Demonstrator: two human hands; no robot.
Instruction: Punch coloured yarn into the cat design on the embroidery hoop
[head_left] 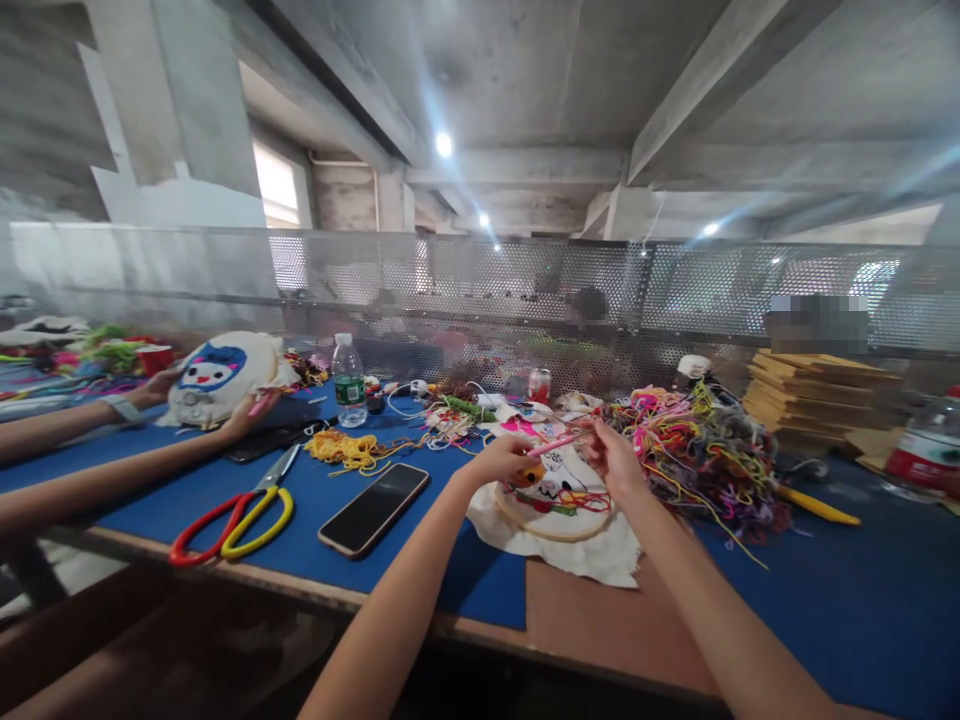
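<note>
On my feed the left hand [501, 460] has its fingers closed around a pink pen-like tool [552, 446], which slants toward the right hand [616, 458]. The right fingers are bent in close to the far end of that tool; I cannot tell whether they grip it, a thread or nothing. Just below both hands I see a round hoop [555, 533] on the table, stretched with white cloth [592, 566] that spreads past the rim over the blue covering [480, 595] and a bare brown patch [592, 630]. Loose red yarn [596, 502] lies across the stitched picture. To my right a tangled heap of coloured yarn [701, 450] sits beside the right hand, with a yellow-handled tool [821, 506] beyond it. To my left are a dark-screened phone [375, 510], open scissors [255, 520] with one red and one yellow handle, a clump of yellow yarn [345, 450] and a clear bottle [349, 385] standing upright. Farther left, a co-worker's two hands hold another embroidered piece [214, 372], tilted up off the table
</note>
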